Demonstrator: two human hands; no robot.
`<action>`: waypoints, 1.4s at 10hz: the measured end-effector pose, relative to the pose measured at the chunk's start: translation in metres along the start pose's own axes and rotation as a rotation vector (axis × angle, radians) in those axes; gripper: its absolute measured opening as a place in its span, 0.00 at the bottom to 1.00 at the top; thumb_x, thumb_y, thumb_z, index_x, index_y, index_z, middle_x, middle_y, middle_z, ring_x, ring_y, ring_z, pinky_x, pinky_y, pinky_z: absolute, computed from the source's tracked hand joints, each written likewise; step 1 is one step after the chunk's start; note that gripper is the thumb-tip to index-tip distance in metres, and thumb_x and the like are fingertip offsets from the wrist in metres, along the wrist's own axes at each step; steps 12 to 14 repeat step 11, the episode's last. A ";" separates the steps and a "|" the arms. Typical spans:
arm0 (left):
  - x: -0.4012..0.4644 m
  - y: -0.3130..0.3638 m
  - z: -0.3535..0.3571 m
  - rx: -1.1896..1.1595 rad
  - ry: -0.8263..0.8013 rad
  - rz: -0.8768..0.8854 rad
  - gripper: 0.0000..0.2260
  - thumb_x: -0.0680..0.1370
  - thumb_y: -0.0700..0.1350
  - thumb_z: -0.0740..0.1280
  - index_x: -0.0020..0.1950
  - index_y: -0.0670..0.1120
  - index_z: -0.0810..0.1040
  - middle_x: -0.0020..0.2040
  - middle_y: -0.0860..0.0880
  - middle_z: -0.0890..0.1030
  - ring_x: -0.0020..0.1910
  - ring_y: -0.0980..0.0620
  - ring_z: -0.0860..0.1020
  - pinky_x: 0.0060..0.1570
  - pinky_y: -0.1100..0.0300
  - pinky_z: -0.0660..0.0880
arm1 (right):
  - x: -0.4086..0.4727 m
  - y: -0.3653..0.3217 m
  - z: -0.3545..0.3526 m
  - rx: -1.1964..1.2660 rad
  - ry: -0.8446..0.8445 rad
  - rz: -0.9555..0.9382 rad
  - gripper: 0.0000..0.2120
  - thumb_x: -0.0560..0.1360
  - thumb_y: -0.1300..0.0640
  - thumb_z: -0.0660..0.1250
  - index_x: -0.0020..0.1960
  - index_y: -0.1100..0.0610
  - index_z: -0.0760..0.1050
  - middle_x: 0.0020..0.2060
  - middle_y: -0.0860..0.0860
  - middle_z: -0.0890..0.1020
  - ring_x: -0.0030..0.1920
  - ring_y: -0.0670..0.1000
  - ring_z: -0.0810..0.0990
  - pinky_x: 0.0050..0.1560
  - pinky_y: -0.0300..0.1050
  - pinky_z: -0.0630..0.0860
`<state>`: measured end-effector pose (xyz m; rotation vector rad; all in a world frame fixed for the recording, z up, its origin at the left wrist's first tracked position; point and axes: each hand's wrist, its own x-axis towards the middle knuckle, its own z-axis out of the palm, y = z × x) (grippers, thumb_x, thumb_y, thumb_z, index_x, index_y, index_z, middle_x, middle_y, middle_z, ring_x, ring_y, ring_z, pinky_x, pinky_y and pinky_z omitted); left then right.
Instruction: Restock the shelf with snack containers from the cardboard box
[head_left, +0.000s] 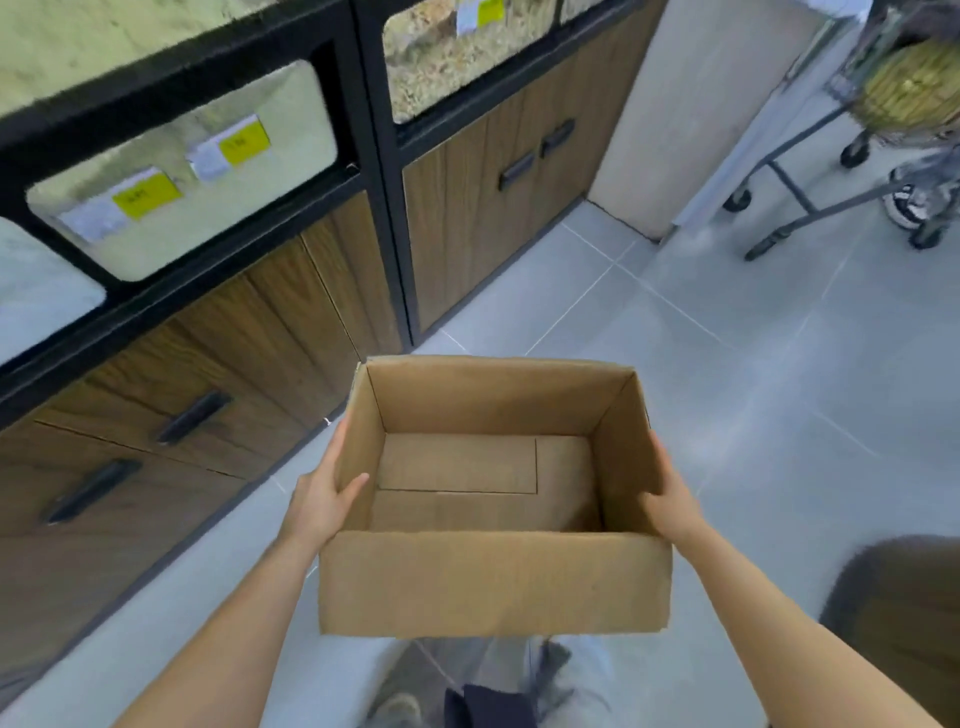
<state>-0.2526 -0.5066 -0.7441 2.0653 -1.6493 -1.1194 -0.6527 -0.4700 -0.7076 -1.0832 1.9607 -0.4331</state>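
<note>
An open cardboard box (493, 582) hangs in the air in front of me, above the floor, with nothing inside but its folded bottom flaps. My left hand (322, 499) grips its left wall, thumb hooked over the rim into the box and fingers outside. My right hand (667, 501) grips the right wall the same way, fingers along the outside. No snack containers show in the box. The shelf unit (374, 156) with black frames stands to the left, its windowed bins carrying yellow and white price labels (228, 148).
Wooden cabinet doors with black handles (192, 415) run under the bins. A wheeled metal cart (810, 202) with a woven basket stands at the upper right. A brown rounded object (904, 623) sits at the lower right. Grey floor tiles lie ahead; my legs show below the box.
</note>
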 end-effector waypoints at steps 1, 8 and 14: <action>0.024 0.014 0.029 -0.037 0.062 -0.085 0.37 0.77 0.47 0.65 0.72 0.69 0.43 0.64 0.40 0.76 0.60 0.39 0.75 0.57 0.49 0.72 | 0.075 -0.007 -0.020 -0.060 -0.127 -0.034 0.41 0.69 0.75 0.58 0.75 0.50 0.50 0.72 0.52 0.65 0.68 0.56 0.68 0.64 0.47 0.66; 0.248 -0.058 0.247 -0.274 0.170 -0.348 0.43 0.74 0.50 0.70 0.77 0.50 0.41 0.77 0.47 0.53 0.76 0.47 0.56 0.72 0.56 0.55 | 0.485 0.002 0.108 -0.175 -0.314 -0.222 0.40 0.68 0.67 0.66 0.74 0.48 0.54 0.70 0.51 0.67 0.71 0.54 0.65 0.72 0.56 0.62; 0.230 -0.021 0.191 -0.237 0.044 -0.418 0.34 0.75 0.53 0.67 0.76 0.48 0.55 0.74 0.45 0.63 0.72 0.46 0.64 0.70 0.54 0.62 | 0.426 -0.055 0.098 -0.205 -0.339 -0.180 0.22 0.76 0.62 0.64 0.69 0.56 0.67 0.68 0.55 0.70 0.69 0.55 0.68 0.66 0.43 0.63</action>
